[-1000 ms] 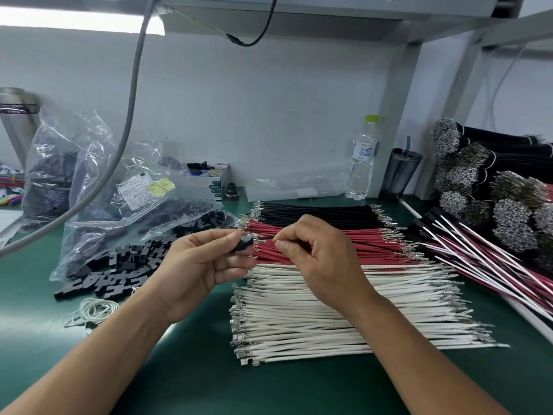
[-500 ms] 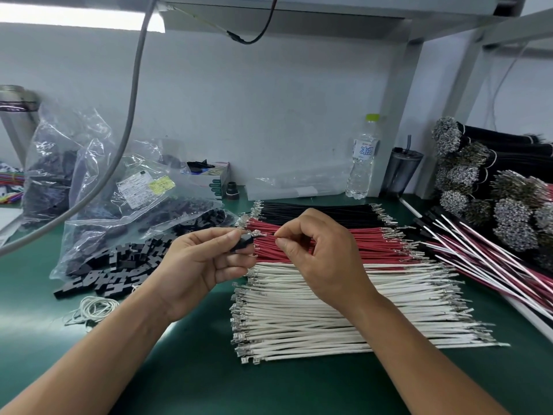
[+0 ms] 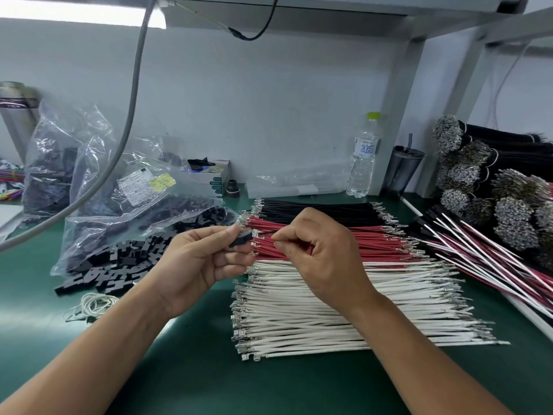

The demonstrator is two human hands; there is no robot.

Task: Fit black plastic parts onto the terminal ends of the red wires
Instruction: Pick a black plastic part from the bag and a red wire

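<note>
I'm scanning from the left: a clear bag (image 3: pixel 125 202) of black parts is slumping on the green bench (image 3: pixel 194 369), with a loose spill of black plastic parts (image 3: pixel 113 271) lying in front of it. Next along, my left hand (image 3: pixel 203 265) is hovering above the bench with its grip closed on one black plastic part (image 3: pixel 241 238) — thumb and fingertips are pinching it, and its open end looks to be facing right.

Just beside it, my right hand (image 3: pixel 317 259) is pinching a single wire (image 3: pixel 264 233) near its end; at this size I can't be sure of its colour. The metal terminal (image 3: pixel 255 234) is sitting right at the mouth of the part, touching or nearly so — I can't tell whether it's already entering.

That's the relation I'm watching: the wire's long axis is running left to right, roughly in line with the part, and the part lies to the left of the right-hand grip. I'm judging the coming push has to travel leftward along that axis, so any tilt could snag the terminal.

Beneath both hands, the red wires (image 3: pixel 374 238) are lying flat, between the black wires (image 3: pixel 323 209) behind and the white wires (image 3: pixel 344 307) in front.
</note>
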